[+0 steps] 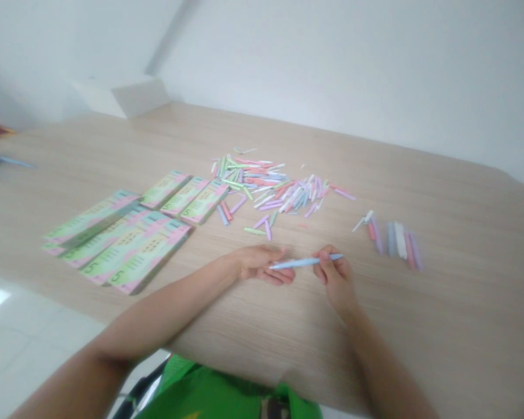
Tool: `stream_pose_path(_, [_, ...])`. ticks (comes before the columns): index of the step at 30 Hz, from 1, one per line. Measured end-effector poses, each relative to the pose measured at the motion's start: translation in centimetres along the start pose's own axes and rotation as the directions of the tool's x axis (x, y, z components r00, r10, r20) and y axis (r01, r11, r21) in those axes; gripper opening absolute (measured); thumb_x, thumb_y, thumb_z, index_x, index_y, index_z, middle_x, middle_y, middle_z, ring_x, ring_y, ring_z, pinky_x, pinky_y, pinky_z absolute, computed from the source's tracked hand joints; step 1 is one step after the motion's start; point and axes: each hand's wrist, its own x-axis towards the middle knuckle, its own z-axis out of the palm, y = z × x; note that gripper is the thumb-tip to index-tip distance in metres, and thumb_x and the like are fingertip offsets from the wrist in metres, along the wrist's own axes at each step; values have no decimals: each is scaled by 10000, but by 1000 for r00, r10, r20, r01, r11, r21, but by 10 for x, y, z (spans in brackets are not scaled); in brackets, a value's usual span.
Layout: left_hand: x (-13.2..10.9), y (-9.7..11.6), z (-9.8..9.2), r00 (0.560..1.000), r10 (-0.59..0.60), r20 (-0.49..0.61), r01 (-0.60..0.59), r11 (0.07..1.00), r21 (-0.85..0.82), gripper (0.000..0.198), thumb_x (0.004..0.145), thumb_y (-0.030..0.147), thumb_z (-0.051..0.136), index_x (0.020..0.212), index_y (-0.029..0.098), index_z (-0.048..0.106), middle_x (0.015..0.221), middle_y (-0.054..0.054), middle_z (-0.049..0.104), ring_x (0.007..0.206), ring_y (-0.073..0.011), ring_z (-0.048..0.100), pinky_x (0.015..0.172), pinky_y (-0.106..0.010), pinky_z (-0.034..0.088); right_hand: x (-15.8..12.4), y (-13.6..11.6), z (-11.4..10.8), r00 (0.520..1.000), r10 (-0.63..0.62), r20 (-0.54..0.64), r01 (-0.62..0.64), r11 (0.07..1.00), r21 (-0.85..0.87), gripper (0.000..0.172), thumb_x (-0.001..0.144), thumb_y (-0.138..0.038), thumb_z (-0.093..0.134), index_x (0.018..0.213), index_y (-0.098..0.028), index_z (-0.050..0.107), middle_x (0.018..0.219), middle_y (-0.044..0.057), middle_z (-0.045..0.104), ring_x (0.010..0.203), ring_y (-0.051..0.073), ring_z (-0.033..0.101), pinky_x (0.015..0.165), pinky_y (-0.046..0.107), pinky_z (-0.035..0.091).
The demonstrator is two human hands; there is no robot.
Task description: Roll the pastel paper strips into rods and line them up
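head view: the right hand (335, 278) is closed to a pinch, thumb and fingers holding a pale blue stick (303, 262) near its right end. the stick looks like rolled paper, though the soft image leaves the material uncertain. the left hand (258, 263) is loosely curled, with its fingertips (276, 252) at the stick's other end; whether it grips the stick or only touches it cannot be told. the stick spans the gap between the hands, over the tabletop (445, 326). for a steady hold, keep the pinch firm but light, so that a thin piece does not bend, and support both ends. beyond the hands lies a loose pile of pastel sticks (266, 181). a short row of sticks (395, 241) lies to the right, and overlapping green and pink printed cards (126, 247) lie to the left.
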Motion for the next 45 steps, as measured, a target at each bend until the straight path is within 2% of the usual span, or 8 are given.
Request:
stream_pose_path(3, [1,-3,10,994,29,-110,-45,988,-147,629,729,689,545,903,101,686,1008,-140,696,976,-227,630,855,-337,479,-1,-3,-1,999,-11,30,11,1000,13,301,866,-486,534,762,-204,547,417,-90,350,393,60,266,440,217,175])
stream_pose_path(10, [-6,-1,6,914,-21,404,-5,998,64,394,779,442,622,867,70,722,998,-156,704,980,-239,646,915,-347,466,0,-13,-8,985,84,153,-77,995,-56,369,790,-560,595,712,-203,540,396,-91,356,374,59,255,410,213,173])
stream_pose_path(14, [-8,-13,20,969,241,49,-245,937,249,414,824,446,567,962,82,706,969,-148,704,899,-233,658,841,-358,507,-1,-12,-1,994,99,51,-99,995,10,363,776,-552,617,722,-201,547,403,-92,345,385,58,261,415,211,190])
stream_pose_path(18, [-3,-41,38,632,754,-176,-339,474,813,479,919,434,396,1224,138,616,1019,-159,673,988,-252,605,942,-420,446,-6,-9,16,936,283,-208,-226,939,261,435,700,-622,644,727,-197,552,390,-113,275,362,53,216,381,213,182])
stream_pose_path(23, [10,-46,32,606,792,72,-247,100,964,467,952,378,308,1303,194,555,990,-138,658,1009,-233,580,1106,-459,254,-9,-9,21,820,467,-331,-334,860,385,461,586,-586,748,683,-187,538,372,-119,301,321,27,194,344,200,132])
stream_pose_path(28, [15,-35,24,624,781,-24,-317,282,906,467,928,455,356,1170,173,639,864,-100,632,863,-205,569,943,-365,393,-8,-17,11,850,488,-199,-379,829,412,402,556,-474,792,636,-187,522,359,-124,293,315,17,165,347,201,87])
stream_pose_path(36, [12,-22,9,925,341,169,-356,932,67,525,861,520,467,852,41,684,454,73,259,435,-70,260,527,-241,325,-13,-23,13,925,261,-277,-191,948,256,347,661,-481,708,734,-147,649,368,-83,359,367,44,256,395,220,119])
stream_pose_path(45, [-5,-9,9,955,293,48,-289,881,374,296,733,402,675,716,109,631,609,-22,570,610,-127,531,693,-300,466,-21,-6,26,877,187,-442,-159,982,99,394,729,-526,673,764,-134,667,409,-88,363,411,41,287,438,228,182])
